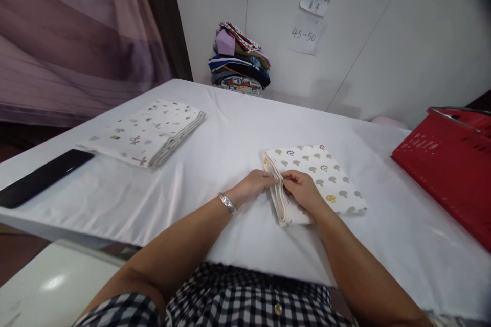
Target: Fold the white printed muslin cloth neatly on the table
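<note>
A folded white cloth with small mushroom prints (326, 176) lies on the white table (238, 138) in front of me. My left hand (255, 184), with a silver bracelet at the wrist, pinches the cloth's layered left edge. My right hand (303, 189) rests on the same edge from the other side, its fingers closed on the folds. The two hands meet at the edge, fingertips touching.
A second folded printed cloth (149, 130) lies at the left. A black phone (42, 178) sits near the table's left edge. A red basket (448, 163) stands at the right. A pile of folded fabrics (240, 59) leans against the back wall.
</note>
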The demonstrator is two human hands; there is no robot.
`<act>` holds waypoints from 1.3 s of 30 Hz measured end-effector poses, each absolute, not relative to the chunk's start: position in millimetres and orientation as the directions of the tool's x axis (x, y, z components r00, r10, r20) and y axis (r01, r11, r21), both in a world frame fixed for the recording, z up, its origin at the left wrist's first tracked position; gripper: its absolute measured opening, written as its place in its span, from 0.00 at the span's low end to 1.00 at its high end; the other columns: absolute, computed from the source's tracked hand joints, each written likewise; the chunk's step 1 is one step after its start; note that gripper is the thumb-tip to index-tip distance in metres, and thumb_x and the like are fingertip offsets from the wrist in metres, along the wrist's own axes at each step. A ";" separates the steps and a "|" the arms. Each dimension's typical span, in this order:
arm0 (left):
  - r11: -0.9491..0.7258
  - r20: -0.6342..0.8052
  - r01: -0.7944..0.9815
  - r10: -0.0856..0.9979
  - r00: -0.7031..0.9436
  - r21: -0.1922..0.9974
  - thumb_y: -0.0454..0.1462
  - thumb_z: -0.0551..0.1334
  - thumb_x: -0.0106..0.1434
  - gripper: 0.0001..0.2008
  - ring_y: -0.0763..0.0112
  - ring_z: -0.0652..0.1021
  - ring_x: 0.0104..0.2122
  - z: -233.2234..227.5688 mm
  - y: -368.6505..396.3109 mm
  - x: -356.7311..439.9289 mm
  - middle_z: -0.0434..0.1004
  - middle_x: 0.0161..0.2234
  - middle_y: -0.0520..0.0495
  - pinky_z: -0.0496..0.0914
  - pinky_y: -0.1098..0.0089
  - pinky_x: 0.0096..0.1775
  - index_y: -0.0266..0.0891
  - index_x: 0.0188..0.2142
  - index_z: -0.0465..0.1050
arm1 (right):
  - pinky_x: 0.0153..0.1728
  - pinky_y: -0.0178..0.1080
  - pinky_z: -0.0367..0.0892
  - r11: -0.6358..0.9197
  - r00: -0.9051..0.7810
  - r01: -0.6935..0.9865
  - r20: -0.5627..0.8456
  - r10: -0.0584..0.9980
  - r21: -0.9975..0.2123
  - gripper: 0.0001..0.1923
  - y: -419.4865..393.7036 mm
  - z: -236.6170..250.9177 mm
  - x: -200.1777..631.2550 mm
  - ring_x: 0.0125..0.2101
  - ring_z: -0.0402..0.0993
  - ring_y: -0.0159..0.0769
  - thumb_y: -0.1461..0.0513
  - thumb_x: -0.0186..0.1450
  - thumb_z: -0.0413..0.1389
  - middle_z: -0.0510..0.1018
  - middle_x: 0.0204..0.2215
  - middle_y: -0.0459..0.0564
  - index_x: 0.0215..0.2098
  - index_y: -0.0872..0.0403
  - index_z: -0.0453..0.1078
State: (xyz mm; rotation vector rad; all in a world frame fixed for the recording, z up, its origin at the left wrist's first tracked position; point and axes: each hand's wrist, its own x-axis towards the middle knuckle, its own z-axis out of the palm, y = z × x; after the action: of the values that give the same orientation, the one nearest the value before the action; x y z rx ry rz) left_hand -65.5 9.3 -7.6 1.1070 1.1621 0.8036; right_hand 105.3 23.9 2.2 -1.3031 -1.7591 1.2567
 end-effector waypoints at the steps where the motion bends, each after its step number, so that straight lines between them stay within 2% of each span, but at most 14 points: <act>1: 0.286 -0.288 0.043 0.927 0.241 0.957 0.44 0.63 0.51 0.15 0.81 0.55 0.17 -8.1 9.2 -65.5 0.53 0.15 0.58 0.48 0.73 0.21 0.37 0.19 0.62 | 0.17 0.31 0.54 0.064 -0.332 0.364 -0.066 0.941 -0.929 0.10 23.8 2.6 105.4 0.17 0.59 0.27 0.60 0.55 0.52 0.68 0.17 0.41 0.32 0.54 0.71; 6: 0.286 -0.291 0.054 0.933 0.212 0.957 0.47 0.61 0.53 0.18 0.81 0.55 0.17 -6.2 7.9 -62.9 0.53 0.15 0.58 0.47 0.72 0.21 0.37 0.19 0.60 | 0.18 0.31 0.55 0.054 -0.361 0.364 -0.087 0.929 -0.930 0.09 22.7 3.4 106.2 0.18 0.60 0.27 0.59 0.57 0.51 0.68 0.18 0.41 0.33 0.53 0.70; 12: 0.334 -0.342 0.088 0.935 0.098 0.938 0.43 0.63 0.51 0.16 0.81 0.53 0.17 6.1 4.5 -55.8 0.51 0.14 0.58 0.46 0.72 0.20 0.37 0.17 0.60 | 0.25 0.33 0.60 0.256 -0.377 0.540 0.042 0.925 -0.802 0.10 18.5 9.6 104.3 0.23 0.64 0.29 0.55 0.57 0.55 0.71 0.23 0.43 0.34 0.52 0.69; 20: 0.334 -0.341 0.096 0.937 0.075 0.938 0.44 0.64 0.50 0.17 0.81 0.54 0.17 9.9 2.8 -55.7 0.52 0.14 0.58 0.46 0.73 0.20 0.37 0.17 0.60 | 0.26 0.33 0.60 0.291 -0.376 0.600 0.059 0.925 -0.745 0.07 19.9 8.8 103.6 0.24 0.66 0.30 0.62 0.56 0.52 0.72 0.23 0.42 0.33 0.52 0.68; 24: 0.305 -0.311 0.071 0.945 0.099 0.950 0.45 0.63 0.51 0.16 0.81 0.54 0.17 7.2 3.2 -56.8 0.53 0.14 0.58 0.46 0.73 0.21 0.36 0.18 0.62 | 0.26 0.33 0.60 0.258 -0.350 0.562 0.056 0.935 -0.786 0.08 22.3 3.1 105.2 0.24 0.67 0.30 0.63 0.55 0.52 0.73 0.24 0.42 0.33 0.52 0.68; 30: 0.300 -0.304 0.056 0.924 0.230 0.952 0.46 0.65 0.48 0.16 0.81 0.55 0.17 1.9 7.0 -62.9 0.54 0.15 0.58 0.48 0.73 0.21 0.36 0.19 0.64 | 0.23 0.31 0.60 0.159 -0.339 0.461 -0.007 0.941 -0.873 0.08 25.7 -2.9 107.4 0.23 0.66 0.29 0.62 0.55 0.52 0.73 0.24 0.43 0.33 0.53 0.68; 39: 0.295 -0.306 0.082 0.931 0.201 0.952 0.46 0.64 0.50 0.17 0.81 0.54 0.17 2.7 5.8 -58.8 0.52 0.14 0.58 0.46 0.72 0.21 0.37 0.18 0.62 | 0.21 0.31 0.60 0.127 -0.340 0.397 -0.017 0.940 -0.909 0.08 26.5 -5.3 106.0 0.21 0.65 0.28 0.62 0.54 0.52 0.72 0.23 0.43 0.33 0.54 0.67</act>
State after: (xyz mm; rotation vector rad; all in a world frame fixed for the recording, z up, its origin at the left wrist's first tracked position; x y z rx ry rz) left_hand -58.8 5.8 2.7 1.1102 1.2179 0.8064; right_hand 106.0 26.5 -5.3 -1.2902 -1.8178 1.1821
